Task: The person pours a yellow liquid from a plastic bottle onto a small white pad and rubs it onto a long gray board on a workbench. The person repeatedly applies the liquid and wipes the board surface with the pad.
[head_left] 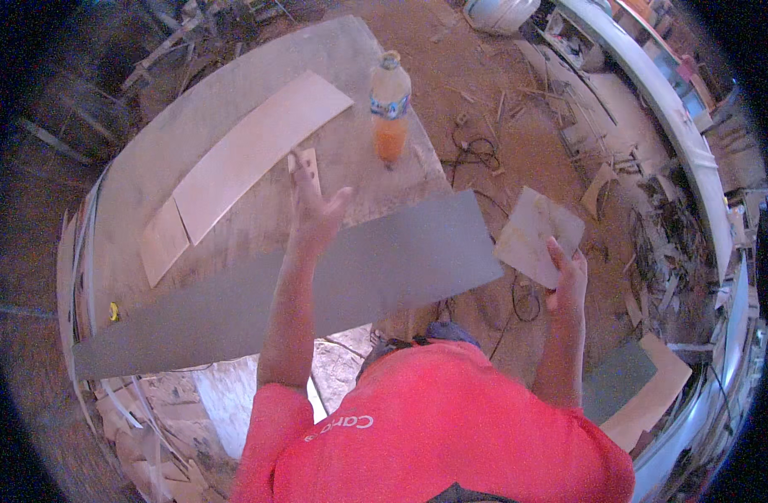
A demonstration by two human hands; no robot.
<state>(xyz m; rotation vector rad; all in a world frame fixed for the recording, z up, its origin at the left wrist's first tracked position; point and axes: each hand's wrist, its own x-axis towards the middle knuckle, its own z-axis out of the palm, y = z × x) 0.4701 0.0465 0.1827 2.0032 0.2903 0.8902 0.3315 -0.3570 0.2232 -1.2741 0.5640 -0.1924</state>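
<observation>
Holds a squarish, stained pale board (528, 226) at three o'clock in the right hand (566, 277), closed on its lower right part, beyond the edge of the table (343, 50) and just beside the end of a long grey panel (384, 251) in view. Has the left hand (315, 205) at ten o'clock above the table, spread open, thumb well apart from fingers, fingertips at a small pale piece with dark spots (313, 165). Cannot tell whether touching that piece or just over it. Shows, below the left forearm, the grey panel running from eight o'clock to two. Includes a long pale panel (262, 155) at eleven o'clock, a shorter one (162, 245) at nine, and, upright at twelve, a bottle (390, 138) partly filled with orange liquid.
</observation>
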